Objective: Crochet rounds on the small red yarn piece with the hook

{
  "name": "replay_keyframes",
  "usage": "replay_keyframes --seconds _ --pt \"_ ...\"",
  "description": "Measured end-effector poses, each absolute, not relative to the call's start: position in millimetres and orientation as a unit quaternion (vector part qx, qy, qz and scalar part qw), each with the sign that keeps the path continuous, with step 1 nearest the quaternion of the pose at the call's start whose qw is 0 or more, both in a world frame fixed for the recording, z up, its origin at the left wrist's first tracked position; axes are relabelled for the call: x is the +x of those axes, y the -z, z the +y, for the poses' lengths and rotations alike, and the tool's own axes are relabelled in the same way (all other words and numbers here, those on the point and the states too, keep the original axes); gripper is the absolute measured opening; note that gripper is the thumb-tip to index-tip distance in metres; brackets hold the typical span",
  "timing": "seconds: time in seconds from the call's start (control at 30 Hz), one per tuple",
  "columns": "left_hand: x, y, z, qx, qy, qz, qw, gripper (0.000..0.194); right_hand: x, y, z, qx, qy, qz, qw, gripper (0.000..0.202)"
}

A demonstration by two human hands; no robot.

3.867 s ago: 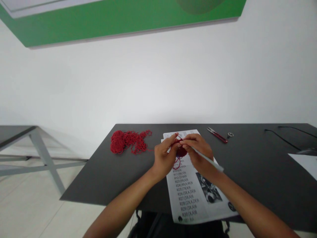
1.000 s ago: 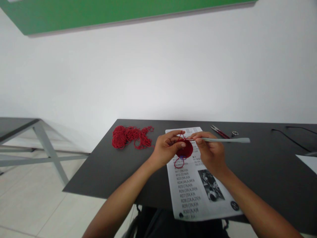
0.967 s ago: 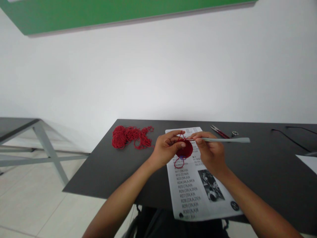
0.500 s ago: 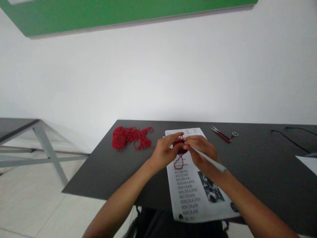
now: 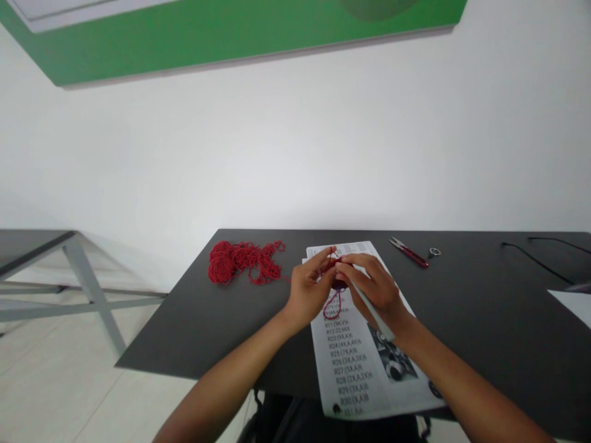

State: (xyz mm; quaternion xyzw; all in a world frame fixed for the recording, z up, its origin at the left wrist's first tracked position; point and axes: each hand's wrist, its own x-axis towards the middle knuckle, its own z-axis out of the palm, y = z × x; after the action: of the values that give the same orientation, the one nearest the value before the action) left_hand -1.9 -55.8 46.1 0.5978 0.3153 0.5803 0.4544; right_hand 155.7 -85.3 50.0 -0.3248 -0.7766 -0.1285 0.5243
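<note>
Between my hands is a small dark red crochet piece (image 5: 340, 284), mostly hidden by fingers, with a purple bit at its lower side. My left hand (image 5: 308, 288) is closed on the piece, its index finger raised with red yarn over it. My right hand (image 5: 376, 289) grips a crochet hook (image 5: 376, 315) with a pale grey handle; the hook's tip is hidden at the piece. A loop of red yarn (image 5: 332, 306) hangs below, over the printed pattern sheet (image 5: 344, 369). To the left lies a tangled ball of red yarn (image 5: 224, 263).
Red-handled thread snips (image 5: 410, 253) and a small metal ring (image 5: 434, 251) lie right of the sheet on the dark table (image 5: 462, 307). Farther right are thin black glasses temples (image 5: 538, 261) and a white paper (image 5: 570, 306). A white wall stands behind.
The hook's handle has swung to point more steeply down toward me, and my right hand has turned with it. The whole view has shifted slightly.
</note>
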Motion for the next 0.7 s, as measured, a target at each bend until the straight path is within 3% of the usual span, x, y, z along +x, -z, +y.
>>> replay_keyframes --seconds 0.13,0.23,0.37,0.53,0.7 --pt "-9.6 -48.0 -54.7 0.678 -0.597 0.307 0.298 0.033 151.1 -58.6 -88.6 -0.372 -0.059 -0.707 0.598 0.008" --pt "-12.3 -51.2 -52.2 0.678 -0.609 0.318 0.262 0.034 152.6 -68.1 -91.6 -0.398 -0.184 -0.673 0.595 0.012" --pt "-14.6 -54.8 -47.6 0.673 -0.608 0.340 0.249 0.033 154.0 -69.9 -92.0 -0.417 -0.278 -0.635 0.588 0.018" --pt "-14.9 -52.7 -44.1 0.642 -0.606 0.376 0.280 0.033 147.8 -60.8 -94.5 -0.424 -0.293 -0.616 0.595 0.022" --pt "-14.6 -54.0 -45.1 0.618 -0.609 0.380 0.319 0.032 140.9 -56.2 -95.2 -0.364 -0.392 -0.518 0.667 0.019"
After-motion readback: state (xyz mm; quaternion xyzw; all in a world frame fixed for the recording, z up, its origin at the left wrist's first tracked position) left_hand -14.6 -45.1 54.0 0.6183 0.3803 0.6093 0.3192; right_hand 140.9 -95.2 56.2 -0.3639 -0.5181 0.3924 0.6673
